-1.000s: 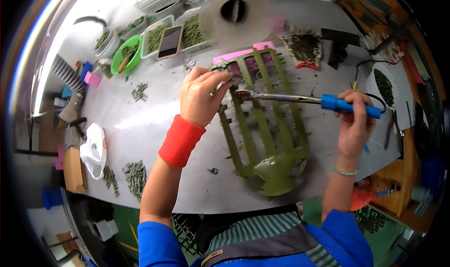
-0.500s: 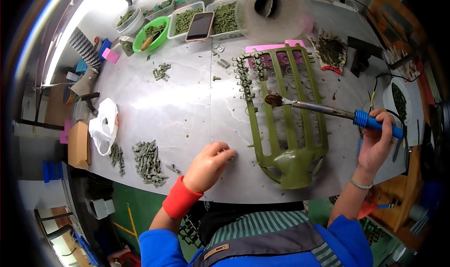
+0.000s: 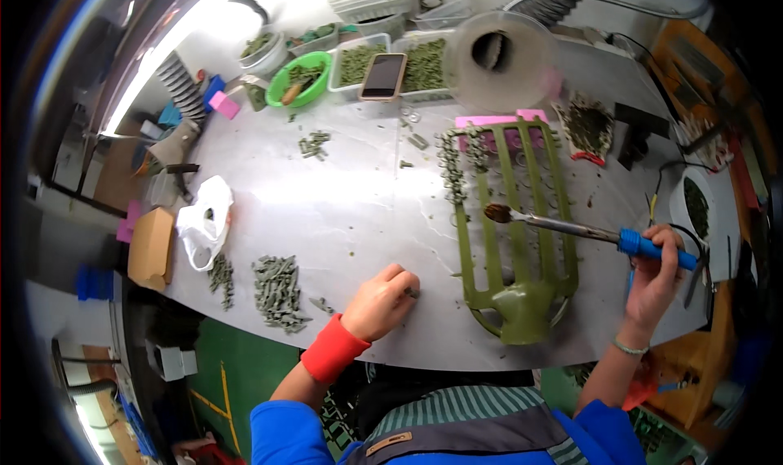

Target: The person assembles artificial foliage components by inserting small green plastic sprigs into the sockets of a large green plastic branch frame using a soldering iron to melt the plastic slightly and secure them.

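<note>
My right hand (image 3: pixel 652 265) grips the blue handle of a soldering iron (image 3: pixel 575 228). The iron's broad, brown-stained tip hovers over the left part of an olive-green frame (image 3: pixel 519 220) with long parallel bars. Small green pieces (image 3: pixel 451 167) line the frame's far left bars, and a pink block (image 3: pixel 497 122) sits under its far end. My left hand (image 3: pixel 379 303), with a red wristband, is closed near the table's front edge, left of the frame. A small grey-green piece (image 3: pixel 410 292) shows at its fingertips; the fingers cover most of it.
A pile of grey-green pieces (image 3: pixel 280 294) lies left of my left hand, near a white plastic bag (image 3: pixel 205 224) and a cardboard box (image 3: pixel 151 249). Far back stand filled tubs, a green bowl (image 3: pixel 300 80), a phone (image 3: pixel 383 77) and a translucent round container (image 3: pixel 522 65). A stained glove (image 3: pixel 586 128) lies right.
The whole view has shifted, so the table sits lower and further right. My left hand's fingers have curled in more, and a small piece now shows at the fingertips. The iron stays over the frame.
</note>
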A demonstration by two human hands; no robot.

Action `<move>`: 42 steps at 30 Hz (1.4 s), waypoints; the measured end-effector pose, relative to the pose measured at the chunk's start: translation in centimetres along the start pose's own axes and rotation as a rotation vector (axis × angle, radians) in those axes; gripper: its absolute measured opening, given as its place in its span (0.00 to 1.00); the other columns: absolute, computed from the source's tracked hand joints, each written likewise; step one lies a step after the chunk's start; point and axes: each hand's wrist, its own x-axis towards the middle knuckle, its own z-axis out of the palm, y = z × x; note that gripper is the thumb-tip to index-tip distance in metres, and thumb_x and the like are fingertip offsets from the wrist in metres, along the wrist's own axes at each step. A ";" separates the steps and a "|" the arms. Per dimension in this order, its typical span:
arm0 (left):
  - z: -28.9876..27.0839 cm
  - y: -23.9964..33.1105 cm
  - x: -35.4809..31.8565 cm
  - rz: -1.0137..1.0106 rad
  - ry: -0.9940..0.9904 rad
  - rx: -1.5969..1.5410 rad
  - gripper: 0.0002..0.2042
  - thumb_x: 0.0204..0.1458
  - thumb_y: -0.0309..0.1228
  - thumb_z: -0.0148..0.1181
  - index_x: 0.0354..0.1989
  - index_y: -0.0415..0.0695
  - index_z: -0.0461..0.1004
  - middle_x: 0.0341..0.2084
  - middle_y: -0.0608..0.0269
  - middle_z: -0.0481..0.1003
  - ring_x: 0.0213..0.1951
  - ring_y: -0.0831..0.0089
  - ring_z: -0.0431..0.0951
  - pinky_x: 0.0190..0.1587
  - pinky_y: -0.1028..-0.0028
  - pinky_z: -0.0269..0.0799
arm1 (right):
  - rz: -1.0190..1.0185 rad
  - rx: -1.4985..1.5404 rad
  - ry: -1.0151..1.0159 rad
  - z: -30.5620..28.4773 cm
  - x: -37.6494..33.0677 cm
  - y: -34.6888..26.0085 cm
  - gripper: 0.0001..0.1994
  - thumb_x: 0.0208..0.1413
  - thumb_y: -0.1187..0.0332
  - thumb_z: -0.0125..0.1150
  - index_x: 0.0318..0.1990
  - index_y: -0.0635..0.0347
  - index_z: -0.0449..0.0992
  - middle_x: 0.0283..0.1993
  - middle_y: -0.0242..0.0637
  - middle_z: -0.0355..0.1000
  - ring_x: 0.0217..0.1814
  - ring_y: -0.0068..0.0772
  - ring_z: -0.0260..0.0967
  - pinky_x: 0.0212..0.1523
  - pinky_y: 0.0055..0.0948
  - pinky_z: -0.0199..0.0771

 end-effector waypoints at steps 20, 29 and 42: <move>-13.1 -22.6 14.3 -0.552 0.662 0.361 0.28 0.44 0.16 0.48 0.56 0.57 0.68 0.48 0.47 0.67 0.50 0.49 0.67 0.55 0.61 0.64 | 0.085 -0.066 0.139 0.2 -1.0 -1.6 0.11 0.59 0.63 0.53 0.28 0.55 0.64 0.33 0.31 0.61 0.34 0.17 0.57 0.27 0.16 0.59; -13.3 -23.4 12.3 -0.327 0.324 0.115 0.24 0.44 0.14 0.42 0.45 0.50 0.78 0.45 0.52 0.71 0.45 0.59 0.73 0.51 0.68 0.69 | 0.103 -0.050 0.157 0.2 -1.3 -1.9 0.10 0.59 0.64 0.53 0.28 0.56 0.64 0.34 0.32 0.61 0.35 0.19 0.58 0.30 0.18 0.62; -6.2 -8.1 8.7 0.048 0.290 0.045 0.09 0.49 0.26 0.62 0.39 0.40 0.77 0.37 0.58 0.76 0.39 0.63 0.76 0.43 0.70 0.73 | 0.084 -0.052 0.097 0.3 -1.1 -1.8 0.09 0.59 0.63 0.54 0.29 0.55 0.67 0.35 0.32 0.65 0.33 0.17 0.58 0.27 0.16 0.59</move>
